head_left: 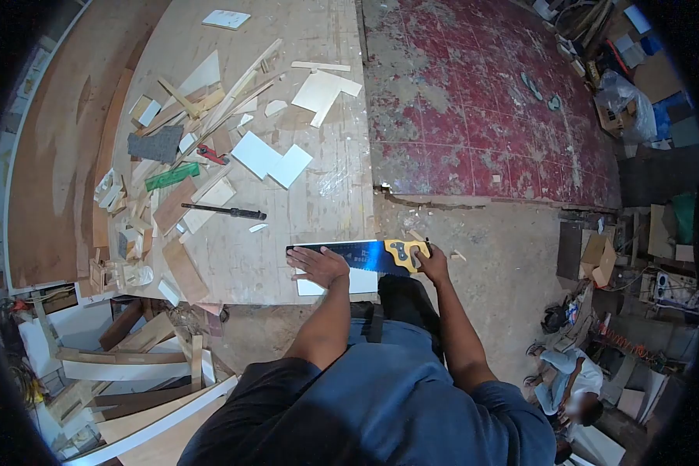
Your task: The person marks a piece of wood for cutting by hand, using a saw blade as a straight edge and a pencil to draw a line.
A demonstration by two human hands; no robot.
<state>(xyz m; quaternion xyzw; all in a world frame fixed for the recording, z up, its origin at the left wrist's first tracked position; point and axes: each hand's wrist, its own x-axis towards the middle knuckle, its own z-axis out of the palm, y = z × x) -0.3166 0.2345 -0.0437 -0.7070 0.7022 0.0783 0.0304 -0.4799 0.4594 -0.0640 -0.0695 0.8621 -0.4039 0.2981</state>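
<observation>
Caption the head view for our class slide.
Right hand grips a yellow-handled handsaw; left hand lies across its blade, above a white panel.

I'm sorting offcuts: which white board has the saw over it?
The near board, at the edge of the table by the person: the saw hides part of it. The notched board and far board lie clear of the saw.

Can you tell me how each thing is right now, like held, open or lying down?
Saw: held by its yellow handle
Right grip: closed on the handle
Left grip: open, flat over the saw's tip end
White board: lying flat, partly under the saw
Black tool: lying on the table, unheld
Flip-flops: unworn, on the red floor
Cardboard box: looks open
</observation>
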